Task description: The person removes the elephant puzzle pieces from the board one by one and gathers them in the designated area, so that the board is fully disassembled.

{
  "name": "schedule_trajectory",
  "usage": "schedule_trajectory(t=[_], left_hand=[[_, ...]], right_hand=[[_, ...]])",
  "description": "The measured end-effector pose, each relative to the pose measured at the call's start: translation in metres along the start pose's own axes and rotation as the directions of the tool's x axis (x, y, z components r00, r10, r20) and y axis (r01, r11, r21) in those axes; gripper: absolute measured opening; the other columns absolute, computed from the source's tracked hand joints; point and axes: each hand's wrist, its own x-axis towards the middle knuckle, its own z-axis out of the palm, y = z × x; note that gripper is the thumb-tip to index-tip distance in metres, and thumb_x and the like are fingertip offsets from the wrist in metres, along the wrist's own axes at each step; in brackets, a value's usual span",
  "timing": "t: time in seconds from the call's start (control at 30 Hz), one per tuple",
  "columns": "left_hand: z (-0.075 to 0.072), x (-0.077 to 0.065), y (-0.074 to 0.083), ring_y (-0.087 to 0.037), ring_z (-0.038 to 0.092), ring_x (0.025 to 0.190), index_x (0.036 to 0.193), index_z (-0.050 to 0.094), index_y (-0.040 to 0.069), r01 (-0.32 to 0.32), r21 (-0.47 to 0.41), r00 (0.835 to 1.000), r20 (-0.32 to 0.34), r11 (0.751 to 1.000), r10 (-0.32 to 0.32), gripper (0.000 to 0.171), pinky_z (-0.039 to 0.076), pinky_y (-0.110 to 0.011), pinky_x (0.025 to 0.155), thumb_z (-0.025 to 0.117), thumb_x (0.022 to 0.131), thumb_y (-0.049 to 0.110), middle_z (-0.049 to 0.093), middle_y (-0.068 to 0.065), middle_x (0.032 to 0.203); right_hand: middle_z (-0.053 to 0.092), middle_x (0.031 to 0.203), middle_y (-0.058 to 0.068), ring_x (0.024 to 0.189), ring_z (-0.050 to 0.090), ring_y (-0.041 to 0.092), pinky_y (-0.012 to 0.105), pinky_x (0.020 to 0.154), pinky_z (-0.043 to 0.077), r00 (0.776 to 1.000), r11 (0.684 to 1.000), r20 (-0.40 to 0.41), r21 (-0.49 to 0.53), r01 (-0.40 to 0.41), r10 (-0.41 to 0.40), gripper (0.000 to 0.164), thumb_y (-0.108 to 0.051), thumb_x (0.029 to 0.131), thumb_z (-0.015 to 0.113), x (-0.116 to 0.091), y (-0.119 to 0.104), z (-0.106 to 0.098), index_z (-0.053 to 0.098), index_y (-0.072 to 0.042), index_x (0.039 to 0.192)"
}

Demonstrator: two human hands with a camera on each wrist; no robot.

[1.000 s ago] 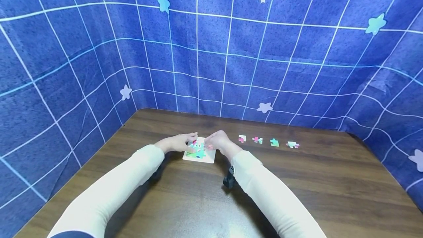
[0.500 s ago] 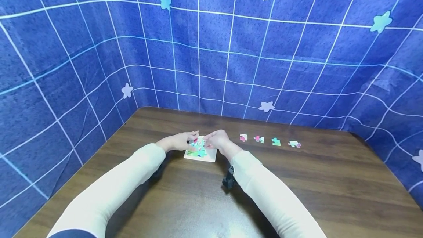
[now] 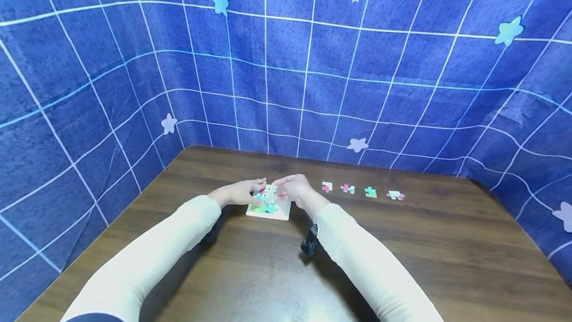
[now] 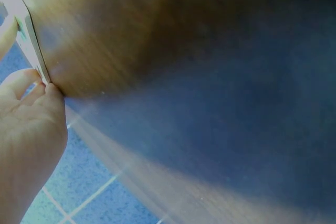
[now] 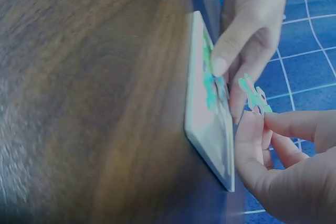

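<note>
A small white-rimmed jigsaw tray (image 3: 281, 213) with a green and blue picture lies on the table. My left hand (image 3: 239, 194) holds its left side; in the right wrist view the left thumb (image 5: 221, 64) lies over the picture pieces, with the other fingers around the far edge. Between the thumb and finger of my right hand (image 3: 297, 189) is a puzzle piece (image 5: 255, 97), mint green with some pink, held tilted just above the tray. The left wrist view catches only the tray's edge (image 4: 32, 40) and part of the left hand (image 4: 31, 124).
Several loose puzzle pieces lie in a row right of the tray, among them a pink and white one (image 3: 327, 187) and a green one (image 3: 370, 192). The brown wooden table (image 3: 250, 267) ends at a blue gridded curtain (image 3: 286, 88).
My right hand has risen slightly from the tray, and the puzzle piece it pinches now shows above the picture. The left hand stays on the tray. The loose pieces lie as before.
</note>
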Motion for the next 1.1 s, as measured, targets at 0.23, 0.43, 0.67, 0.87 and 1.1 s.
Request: schedule_trajectory(t=[0.23, 0.43, 0.67, 0.87, 1.1], left_hand=[[-0.002, -0.002, 0.0, -0.041, 0.014, 0.147, 0.148, 0.029, -0.005, 0.013, 0.007, 1.0, 0.004, 1.0, -0.013, 0.075, 0.015, -0.055, 0.12, 0.065, 0.091, 0.026, 0.018, -0.021, 0.16], [-0.002, -0.003, 0.002, -0.04, 0.014, 0.147, 0.148, 0.029, -0.005, 0.009, -0.004, 1.0, 0.0, 1.0, -0.009, 0.075, 0.015, -0.054, 0.12, 0.066, 0.09, 0.024, 0.018, -0.021, 0.16], [-0.005, -0.003, 0.002, -0.041, 0.014, 0.147, 0.148, 0.029, -0.006, 0.0, -0.012, 1.0, -0.009, 1.0, 0.0, 0.074, 0.015, -0.055, 0.12, 0.066, 0.09, 0.023, 0.018, -0.021, 0.16], [-0.001, -0.003, -0.001, -0.041, 0.015, 0.147, 0.147, 0.03, -0.007, -0.004, -0.018, 1.0, -0.012, 1.0, 0.003, 0.074, 0.015, -0.054, 0.12, 0.067, 0.089, 0.022, 0.02, -0.022, 0.159], [0.0, -0.001, -0.002, -0.04, 0.014, 0.147, 0.147, 0.03, -0.006, -0.005, -0.021, 1.0, -0.007, 1.0, 0.005, 0.075, 0.015, -0.054, 0.12, 0.068, 0.09, 0.023, 0.019, -0.022, 0.159]], right_hand=[[0.07, 0.1, 0.016, 0.069, 0.061, 0.013, 0.033, 0.083, 0.059, 1.0, 1.0, 0.026, 0.015, -0.005, 0.004, 0.027, 0.007, 0.087, 0.06, -0.004, -0.004, -0.009, 0.069, 0.004, 0.112], [0.067, 0.112, 0.025, 0.071, 0.062, 0.013, 0.034, 0.084, 0.059, 0.999, 1.0, 0.04, 0.023, 0.008, -0.009, 0.027, 0.006, 0.088, 0.061, -0.007, -0.002, -0.021, 0.068, 0.005, 0.114], [0.069, 0.106, 0.023, 0.076, 0.065, 0.017, 0.035, 0.086, 0.058, 0.999, 0.999, 0.034, 0.035, 0.018, -0.02, 0.027, 0.006, 0.088, 0.061, -0.011, -0.004, -0.038, 0.067, 0.005, 0.115], [0.071, 0.098, 0.019, 0.071, 0.065, 0.015, 0.029, 0.075, 0.06, 0.999, 0.998, 0.036, 0.061, 0.021, -0.023, 0.029, 0.009, 0.087, 0.061, -0.017, -0.002, -0.052, 0.065, 0.009, 0.116], [0.07, 0.087, 0.01, 0.069, 0.065, 0.013, 0.028, 0.075, 0.06, 0.999, 0.998, 0.025, 0.061, 0.035, -0.037, 0.032, 0.01, 0.086, 0.061, -0.02, -0.001, -0.069, 0.063, 0.01, 0.118]])
